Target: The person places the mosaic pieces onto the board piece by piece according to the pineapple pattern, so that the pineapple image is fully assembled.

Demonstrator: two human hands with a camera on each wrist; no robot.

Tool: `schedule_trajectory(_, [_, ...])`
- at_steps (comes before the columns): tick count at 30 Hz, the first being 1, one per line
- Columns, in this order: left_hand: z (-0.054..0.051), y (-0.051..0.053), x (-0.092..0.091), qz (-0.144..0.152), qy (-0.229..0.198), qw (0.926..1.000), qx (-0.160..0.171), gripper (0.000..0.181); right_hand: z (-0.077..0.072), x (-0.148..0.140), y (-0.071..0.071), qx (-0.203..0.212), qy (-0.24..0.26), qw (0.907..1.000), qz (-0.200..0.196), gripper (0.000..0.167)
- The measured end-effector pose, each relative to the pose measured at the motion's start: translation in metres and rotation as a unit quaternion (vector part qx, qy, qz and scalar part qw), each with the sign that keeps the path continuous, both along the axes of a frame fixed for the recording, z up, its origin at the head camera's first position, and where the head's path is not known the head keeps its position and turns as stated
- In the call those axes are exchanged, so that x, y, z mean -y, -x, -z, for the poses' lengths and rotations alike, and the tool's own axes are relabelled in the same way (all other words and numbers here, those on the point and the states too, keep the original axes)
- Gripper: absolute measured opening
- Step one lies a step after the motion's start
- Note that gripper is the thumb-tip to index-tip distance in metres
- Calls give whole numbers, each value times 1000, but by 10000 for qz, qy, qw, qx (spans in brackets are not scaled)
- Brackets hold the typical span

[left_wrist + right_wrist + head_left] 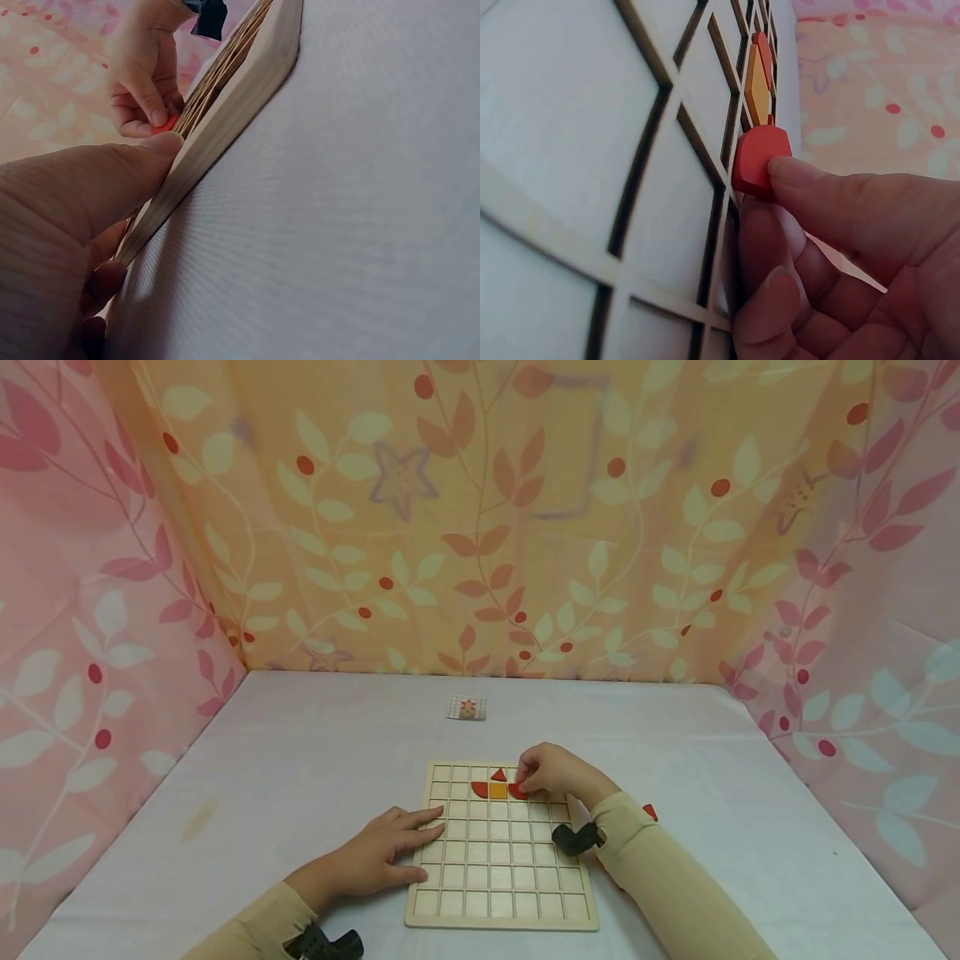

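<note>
A wooden grid board (501, 903) lies on the white-covered table. Near its far edge sit a yellow square block (498, 791), a red triangle block (498, 774) above it and a red quarter-round block (480, 789) to its left. My right hand (562, 774) pinches another red block (761, 159) between thumb and fingers, at the cell right of the yellow square. Whether that block is fully seated I cannot tell. My left hand (375, 853) rests at the board's left edge, fingers spread and fairly straight, with the thumb (154, 154) against the rim in the left wrist view.
A small pattern card (467, 707) lies on the table beyond the board. Another red block (650, 812) sits to the right, beside the right sleeve. Patterned cloth (480, 527) hangs behind the table and along both sides.
</note>
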State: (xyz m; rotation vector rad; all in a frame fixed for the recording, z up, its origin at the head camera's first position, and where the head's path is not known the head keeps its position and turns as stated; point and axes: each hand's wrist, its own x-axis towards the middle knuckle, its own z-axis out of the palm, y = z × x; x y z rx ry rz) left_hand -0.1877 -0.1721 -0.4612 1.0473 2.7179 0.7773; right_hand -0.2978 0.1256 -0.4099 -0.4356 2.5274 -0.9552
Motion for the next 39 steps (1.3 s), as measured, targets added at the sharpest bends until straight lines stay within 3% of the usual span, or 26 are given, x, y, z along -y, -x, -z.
schedule_trajectory(7, [-1,-1,-1,3,34,10000,-11,65,-1,-1,1,53,-138,9998,-155,9])
schedule_trajectory(14, [-6,-3,-2,-23,6,10000,35,64,-7,-5,3,-353,-207,9975,-568,14])
schedule_trajectory(24, [-4,-2,-1,5,4,10000,-42,64,-6,-8,8,-436,-333,9975,-455,5])
schedule_trajectory(39, [-4,-2,-2,-31,27,10000,61,64,-3,-2,5,-452,-106,9985,-296,12])
